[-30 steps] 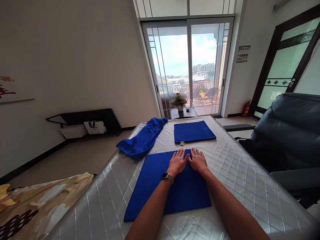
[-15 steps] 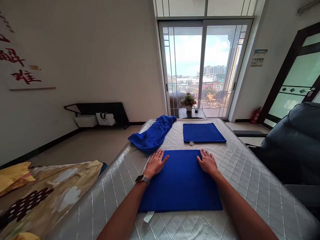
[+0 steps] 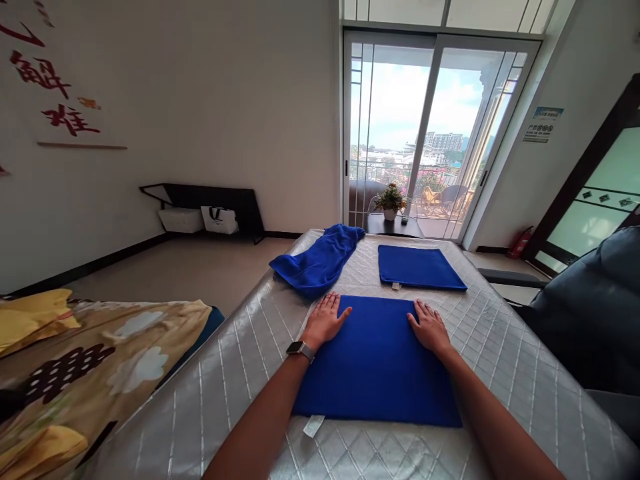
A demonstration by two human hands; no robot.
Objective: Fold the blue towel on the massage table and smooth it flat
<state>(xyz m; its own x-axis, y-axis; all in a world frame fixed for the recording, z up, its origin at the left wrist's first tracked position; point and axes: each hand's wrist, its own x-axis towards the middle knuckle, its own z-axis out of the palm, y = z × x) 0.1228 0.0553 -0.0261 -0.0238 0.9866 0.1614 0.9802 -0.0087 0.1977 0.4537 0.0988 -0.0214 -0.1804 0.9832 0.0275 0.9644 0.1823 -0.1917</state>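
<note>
A flat blue rectangular cloth piece, like a folded cover [image 3: 377, 367], lies in front of me with a white tag at its near left edge. My left hand [image 3: 324, 323] rests flat on its far left corner, fingers stretched out. On the far right corner lies my right hand [image 3: 429, 327], its fingers also extended. Neither hand grips anything. A second flat blue cover [image 3: 420, 268], also tagged, is beyond my right hand. Past my left hand sits a crumpled blue cloth [image 3: 320, 263].
All the blue cloths lie on a silver quilted mattress [image 3: 240, 387]. To the left is a bed with a patterned blanket [image 3: 135, 340]. A dark padded chair [image 3: 595, 307] stands at the right. Beyond the mattress, a small table holds a potted plant [image 3: 390, 200] by the glass door.
The view has turned slightly left and tilted, so the scene sits further right. Both hands stay flat on the same corners of the blue cover.
</note>
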